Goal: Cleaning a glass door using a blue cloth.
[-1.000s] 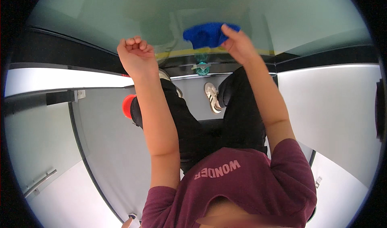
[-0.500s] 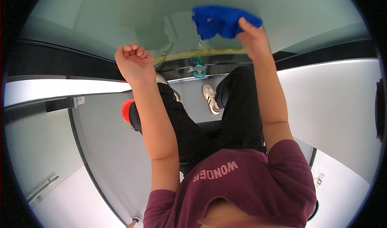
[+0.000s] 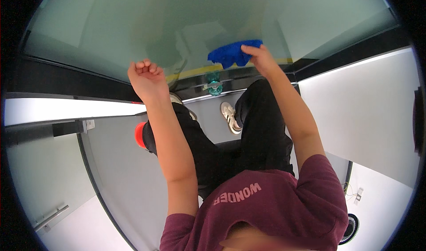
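My right hand (image 3: pixel 262 61) is closed on a blue cloth (image 3: pixel 233 53), thumb on top and the rest of the cloth hanging to the left. Behind the cloth rises a greenish, reflective glass panel (image 3: pixel 146 20); cloth and hand are at its lower part, near a yellow strip. My left hand (image 3: pixel 150 80) is held up beside the same glass, palm showing, fingers loosely curled and thumb apart, with nothing in it. Whether it touches the glass I cannot tell. Between my hands, low by the panel's base, is a teal see-through bottle (image 3: pixel 215 89).
A black frame (image 3: pixel 80 80) runs along the glass's lower edge. My legs in black trousers and a light shoe (image 3: pixel 230 118) are on the grey floor (image 3: pixel 115 162). A red round thing (image 3: pixel 140 135) is by my left knee. White walls (image 3: pixel 359 113) and a door handle (image 3: pixel 51 218) are at the sides.
My right hand has brought the blue cloth down the glass, toward the yellow strip. My left hand keeps nearly the same pose. The whole view has shifted slightly.
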A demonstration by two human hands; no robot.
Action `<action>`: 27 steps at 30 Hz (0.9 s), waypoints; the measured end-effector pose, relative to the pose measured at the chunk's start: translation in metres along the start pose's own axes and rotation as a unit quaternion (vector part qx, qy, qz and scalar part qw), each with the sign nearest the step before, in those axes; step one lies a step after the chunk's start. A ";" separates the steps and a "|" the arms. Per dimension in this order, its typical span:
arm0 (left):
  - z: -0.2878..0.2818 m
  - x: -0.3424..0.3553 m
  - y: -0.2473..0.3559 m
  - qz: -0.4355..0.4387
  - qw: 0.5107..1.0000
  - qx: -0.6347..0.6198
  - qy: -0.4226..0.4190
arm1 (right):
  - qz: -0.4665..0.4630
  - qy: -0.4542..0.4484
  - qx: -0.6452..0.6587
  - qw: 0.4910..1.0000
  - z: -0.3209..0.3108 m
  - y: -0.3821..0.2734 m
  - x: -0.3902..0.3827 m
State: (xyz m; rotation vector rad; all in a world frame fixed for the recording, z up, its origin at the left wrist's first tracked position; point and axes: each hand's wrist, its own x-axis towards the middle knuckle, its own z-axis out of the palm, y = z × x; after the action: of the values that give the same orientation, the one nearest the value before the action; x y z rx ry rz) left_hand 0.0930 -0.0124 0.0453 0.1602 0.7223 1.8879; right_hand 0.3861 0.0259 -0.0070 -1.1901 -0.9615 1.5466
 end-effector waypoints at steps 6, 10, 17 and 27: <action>0.003 -0.001 0.001 -0.019 1.000 -0.017 -0.016 | -0.227 -0.044 0.143 0.962 0.017 -0.105 -0.026; -0.001 0.003 -0.007 -0.008 1.000 -0.010 -0.009 | -0.267 -0.028 0.283 0.921 0.002 -0.136 -0.025; -0.001 0.006 -0.015 -0.008 1.000 0.005 -0.006 | -0.279 -0.002 0.173 0.945 -0.030 -0.060 0.003; -0.001 0.003 -0.028 -0.010 0.999 0.049 0.004 | -0.102 0.112 0.037 0.988 -0.083 0.081 0.024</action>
State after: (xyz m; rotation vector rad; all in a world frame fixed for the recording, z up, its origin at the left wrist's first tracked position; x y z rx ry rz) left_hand 0.1134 -0.0031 0.0280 0.2078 0.8192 1.8364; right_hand 0.4474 0.0313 -0.1081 -1.1470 -0.8407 1.2471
